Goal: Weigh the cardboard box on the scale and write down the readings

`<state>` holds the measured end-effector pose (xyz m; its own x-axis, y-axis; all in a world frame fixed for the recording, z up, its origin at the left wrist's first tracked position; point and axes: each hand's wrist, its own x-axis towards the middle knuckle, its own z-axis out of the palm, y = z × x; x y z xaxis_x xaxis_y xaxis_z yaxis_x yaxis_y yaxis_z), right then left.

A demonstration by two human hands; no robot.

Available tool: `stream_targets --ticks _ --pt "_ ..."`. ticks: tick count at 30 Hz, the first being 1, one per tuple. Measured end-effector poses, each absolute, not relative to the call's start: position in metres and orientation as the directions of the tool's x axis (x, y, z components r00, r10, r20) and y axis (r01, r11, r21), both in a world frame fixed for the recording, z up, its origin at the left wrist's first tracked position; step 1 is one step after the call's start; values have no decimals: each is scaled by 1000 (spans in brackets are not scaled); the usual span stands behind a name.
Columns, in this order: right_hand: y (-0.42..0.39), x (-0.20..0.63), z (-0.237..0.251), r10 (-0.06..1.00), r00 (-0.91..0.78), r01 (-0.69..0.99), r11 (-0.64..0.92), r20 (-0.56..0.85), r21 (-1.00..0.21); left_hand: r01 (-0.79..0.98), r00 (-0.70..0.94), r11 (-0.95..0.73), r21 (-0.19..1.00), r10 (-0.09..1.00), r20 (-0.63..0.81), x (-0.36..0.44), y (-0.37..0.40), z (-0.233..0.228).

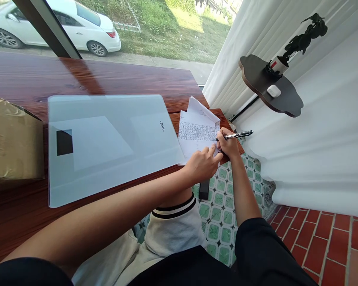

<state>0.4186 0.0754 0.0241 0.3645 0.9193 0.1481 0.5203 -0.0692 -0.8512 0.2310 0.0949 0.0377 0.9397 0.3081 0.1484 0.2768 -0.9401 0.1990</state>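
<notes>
hands meet at the near right corner of the wooden table [24, 79]. left hand [201, 163] lies nearest the person, fingers loosely spread, forefinger pressing the near edge of the sheet of paper [197, 135]. right hand [229, 143] just beyond it pinches a pen [237, 135], tip on the sheet's right part. step in hand looks like writing a line while the sheet is pinned; next stroke likely needs the paper held flat. sheet sits right at the table's right edge, floor tiles below, so little room rightward. glass scale [107, 143] touches the paper's left side. cardboard box [12, 139] at the table's left. wall shelf [271, 85] well apart, far right.
</notes>
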Motion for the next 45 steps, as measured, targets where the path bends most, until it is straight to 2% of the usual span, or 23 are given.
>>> stream_targets --ticks 25,29,31,34,38,45 --pt "76 417 28 917 360 509 -42 168 -860 276 943 -939 204 306 131 232 95 38" --pt "78 423 26 844 472 459 12 256 -888 276 944 -944 179 301 132 231 94 38" --pt "81 427 24 781 519 488 65 349 -871 278 944 -947 162 300 135 231 94 37" --pt "85 434 19 737 527 576 55 423 -815 275 943 -950 148 297 151 231 94 37" --pt "87 437 12 720 556 584 17 416 -811 273 941 -950 149 296 166 229 94 38" --pt "88 435 8 767 521 558 26 375 -829 264 938 -953 150 290 191 228 94 35"
